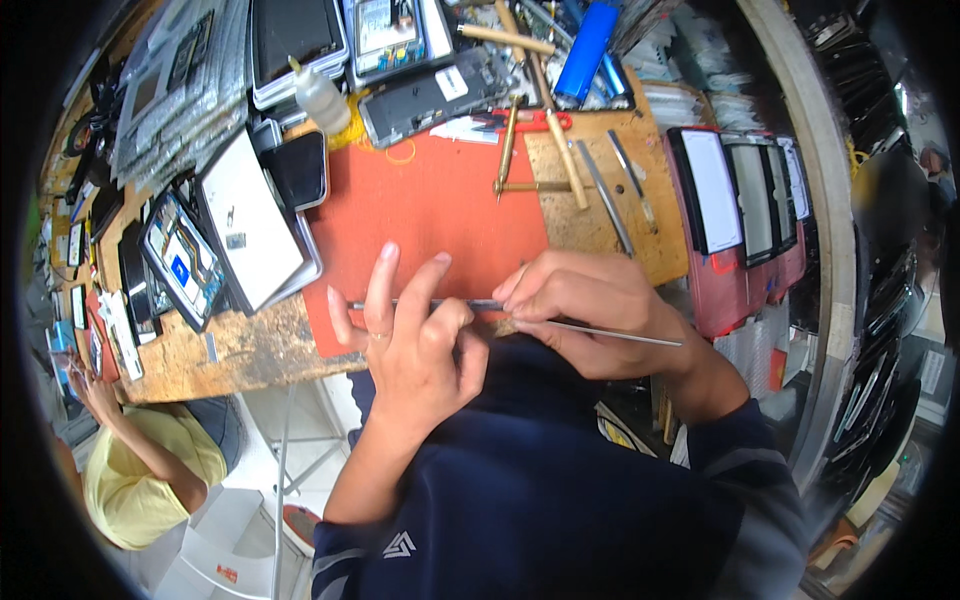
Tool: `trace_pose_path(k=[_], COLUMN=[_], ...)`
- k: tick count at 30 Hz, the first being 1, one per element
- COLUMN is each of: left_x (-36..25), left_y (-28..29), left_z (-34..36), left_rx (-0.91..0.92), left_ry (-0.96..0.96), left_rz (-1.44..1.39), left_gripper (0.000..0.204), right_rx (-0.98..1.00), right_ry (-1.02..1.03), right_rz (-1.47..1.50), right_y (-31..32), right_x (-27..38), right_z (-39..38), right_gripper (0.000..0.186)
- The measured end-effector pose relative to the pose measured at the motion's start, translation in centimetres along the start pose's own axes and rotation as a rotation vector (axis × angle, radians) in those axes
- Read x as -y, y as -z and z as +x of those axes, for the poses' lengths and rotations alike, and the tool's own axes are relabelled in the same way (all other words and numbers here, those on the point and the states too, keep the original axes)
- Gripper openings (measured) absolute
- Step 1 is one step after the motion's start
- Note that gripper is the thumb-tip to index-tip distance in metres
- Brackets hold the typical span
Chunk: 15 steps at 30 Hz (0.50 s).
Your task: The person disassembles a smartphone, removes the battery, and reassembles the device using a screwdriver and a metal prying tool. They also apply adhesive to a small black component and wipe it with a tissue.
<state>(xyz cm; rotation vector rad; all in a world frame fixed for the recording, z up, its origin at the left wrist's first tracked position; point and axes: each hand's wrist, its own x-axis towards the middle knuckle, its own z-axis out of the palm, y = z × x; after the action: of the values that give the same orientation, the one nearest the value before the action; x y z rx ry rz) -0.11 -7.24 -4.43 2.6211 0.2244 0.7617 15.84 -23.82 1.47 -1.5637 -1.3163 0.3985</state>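
Note:
My left hand (410, 350) grips a thin, dark, flat object (480, 303) at the front edge of the orange mat (430, 210), its thumb bent and some fingers raised. The object lies nearly edge-on, so I cannot make out what it is. My right hand (595, 310) pinches a long, thin metal tool (640, 337) against the right end of that object, its fingertips touching it. The handle of the tool reaches rightward under my knuckles. My left hand partly hides the object.
Phone parts (185, 260), a squeeze bottle (318, 98) and stacked panels (180, 80) crowd the left and back. Wooden-handled tools (570, 160), metal rods (605, 195) and a blue cylinder (585, 55) lie right and behind. Framed screens (705, 190) stand rightward. A co-worker (150, 470) sits lower left.

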Motion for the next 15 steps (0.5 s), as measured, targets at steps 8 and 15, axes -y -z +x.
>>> trace_pose_path(k=[8, 15], left_x=[1.3, 1.9], left_y=[0.9, 0.2], left_z=[-0.4, -1.2], left_rx=[-0.002, -0.093], left_ry=[-0.036, -0.026], left_rz=[0.081, 0.046], left_gripper=[0.038, 0.035], right_rx=[-0.011, 0.065], right_ry=[0.04, -0.116], right_rz=[0.013, 0.038], right_y=[-0.1, 0.9], right_x=[0.0, 0.7], right_z=[0.5, 0.8], right_gripper=[0.016, 0.014])
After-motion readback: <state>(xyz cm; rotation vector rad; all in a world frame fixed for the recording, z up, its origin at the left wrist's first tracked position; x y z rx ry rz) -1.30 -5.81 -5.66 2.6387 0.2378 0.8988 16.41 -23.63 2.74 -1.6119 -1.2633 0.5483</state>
